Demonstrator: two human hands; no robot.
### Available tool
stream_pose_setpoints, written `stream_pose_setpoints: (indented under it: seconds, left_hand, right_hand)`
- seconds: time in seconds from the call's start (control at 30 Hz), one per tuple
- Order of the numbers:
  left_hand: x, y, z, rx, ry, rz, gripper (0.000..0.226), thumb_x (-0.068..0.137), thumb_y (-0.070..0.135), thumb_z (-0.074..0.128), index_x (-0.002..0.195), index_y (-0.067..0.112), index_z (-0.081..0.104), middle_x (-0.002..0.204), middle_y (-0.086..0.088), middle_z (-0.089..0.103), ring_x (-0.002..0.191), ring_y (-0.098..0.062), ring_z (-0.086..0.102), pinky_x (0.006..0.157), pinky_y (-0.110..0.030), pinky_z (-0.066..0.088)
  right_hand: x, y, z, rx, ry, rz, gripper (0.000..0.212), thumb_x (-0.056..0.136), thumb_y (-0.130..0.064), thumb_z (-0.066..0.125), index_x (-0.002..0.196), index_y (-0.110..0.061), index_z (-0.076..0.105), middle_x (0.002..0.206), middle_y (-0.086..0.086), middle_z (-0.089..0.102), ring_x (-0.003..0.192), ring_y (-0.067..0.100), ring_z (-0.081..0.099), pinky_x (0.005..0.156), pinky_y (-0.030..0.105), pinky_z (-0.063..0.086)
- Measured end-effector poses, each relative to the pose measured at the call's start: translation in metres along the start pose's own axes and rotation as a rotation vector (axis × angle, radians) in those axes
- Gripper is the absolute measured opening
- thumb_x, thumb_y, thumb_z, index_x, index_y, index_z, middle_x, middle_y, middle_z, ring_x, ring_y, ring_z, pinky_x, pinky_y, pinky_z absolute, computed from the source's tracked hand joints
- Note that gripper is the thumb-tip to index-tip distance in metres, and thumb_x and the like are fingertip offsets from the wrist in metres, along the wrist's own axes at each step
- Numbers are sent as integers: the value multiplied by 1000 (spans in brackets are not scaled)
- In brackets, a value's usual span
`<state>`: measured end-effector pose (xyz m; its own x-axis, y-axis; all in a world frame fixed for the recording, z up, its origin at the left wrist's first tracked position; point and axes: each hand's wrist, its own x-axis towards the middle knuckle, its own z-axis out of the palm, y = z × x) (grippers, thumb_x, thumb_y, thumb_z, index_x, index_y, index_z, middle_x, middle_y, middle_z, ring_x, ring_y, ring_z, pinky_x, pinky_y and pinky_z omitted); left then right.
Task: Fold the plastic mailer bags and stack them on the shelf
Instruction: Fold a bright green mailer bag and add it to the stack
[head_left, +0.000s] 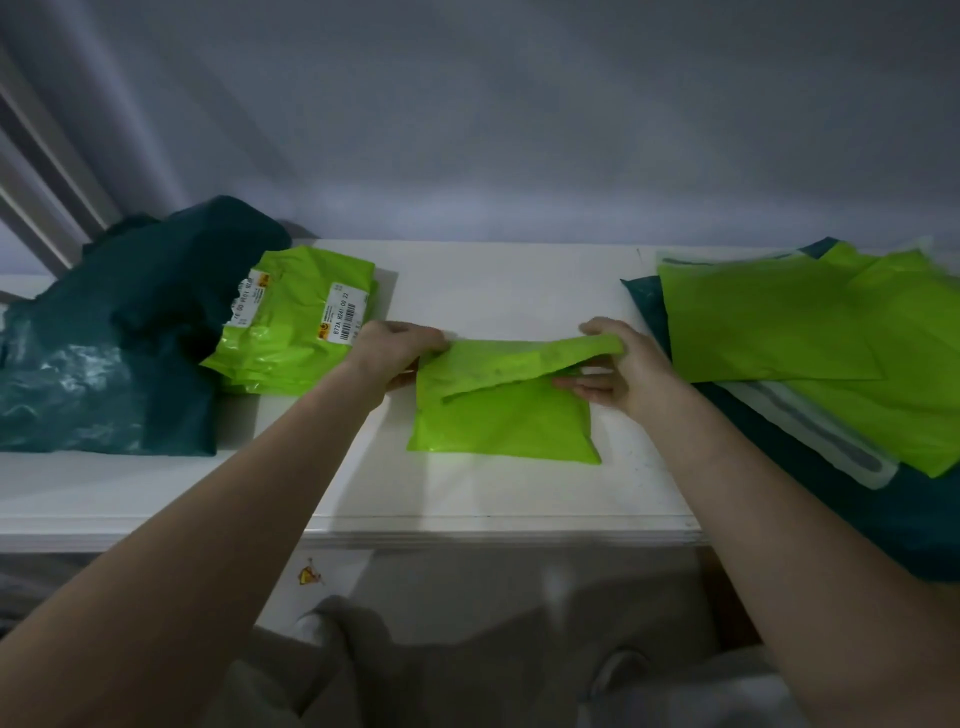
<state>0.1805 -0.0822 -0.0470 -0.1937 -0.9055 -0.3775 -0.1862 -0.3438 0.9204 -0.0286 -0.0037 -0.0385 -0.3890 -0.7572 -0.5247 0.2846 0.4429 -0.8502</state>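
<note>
A bright green mailer bag (501, 423) lies in the middle of the white shelf (498, 499), its far edge lifted and folded toward me. My left hand (397, 353) pinches the bag's far left corner. My right hand (621, 366) grips the raised far right corner, fingers curled over the flap. A stack of folded green mailers with white labels (298, 325) sits at the left. Unfolded green mailers (810, 338) lie spread at the right.
A crumpled dark teal plastic bag (114, 343) fills the shelf's left end. At the right, clear pouches (826, 439) and another teal bag (904, 514) lie under the flat mailers. A pale wall stands behind the shelf. The shelf's front edge is near my forearms.
</note>
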Motion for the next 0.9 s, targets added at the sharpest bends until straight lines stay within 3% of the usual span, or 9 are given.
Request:
stream_pose_setpoints:
  seconds: [0.13,0.23,0.33,0.4,0.47,0.53,0.67,0.77,0.9]
  left_hand:
    - [3,-4,-4,148,40,24,19,79,10,72,91,17,60,84,-7,58,65,-12,54,53,-16,50]
    - [3,-7,-5,215,57,53,34,76,13,75,103,17,55,96,-8,56,70,-16,54,64,-23,49]
    - [-1,-8,-4,288,77,113,44,76,16,76,111,18,48,86,-1,51,66,-11,51,52,-16,48]
    - [-4,-9,-5,350,98,135,47,76,19,76,114,16,48,91,-3,50,65,-10,50,54,-18,48]
    - [-5,-10,-7,410,119,120,46,77,25,75,113,13,49,97,-6,51,66,-14,53,62,-23,49]
    - [-6,-10,-8,447,127,79,33,80,31,71,97,12,51,89,-6,55,65,-16,56,68,-27,53]
    - [-9,-12,-9,550,118,32,29,86,36,61,77,8,56,81,-13,62,73,-27,63,79,-40,57]
    - [-11,-13,-12,523,109,-9,33,87,33,60,86,1,59,83,-16,63,71,-28,64,70,-36,58]
    - [-14,-11,-12,391,92,-50,27,88,27,60,74,5,53,74,-10,58,60,-18,57,58,-25,55]
  right_hand:
    - [4,-1,-2,-179,-36,5,2,81,-6,63,83,-6,63,78,10,58,64,20,59,54,23,50]
    - [4,1,-2,-196,-58,-37,17,80,5,59,91,-6,65,89,15,57,74,24,50,63,25,42]
    - [4,5,0,-232,-62,-95,28,78,11,59,98,-9,62,100,19,57,90,27,55,71,29,49]
    - [3,8,2,-275,-37,-132,38,76,12,61,107,-9,56,106,18,56,97,29,59,77,35,52]
    - [3,10,3,-316,-4,-154,44,75,8,65,113,-10,52,112,18,55,102,30,59,84,38,52]
    - [2,13,3,-382,27,-174,49,75,-1,70,118,-11,50,116,16,54,104,29,58,87,39,50]
    - [-6,15,3,-695,119,-261,54,77,-26,71,121,-12,44,110,4,48,104,25,56,89,41,51]
    - [-9,14,3,-723,106,-245,65,77,-39,70,126,-11,39,113,4,48,108,24,54,91,37,50]
    - [-10,12,2,-576,67,-192,70,74,-32,75,129,-13,34,119,6,49,108,24,55,89,37,50]
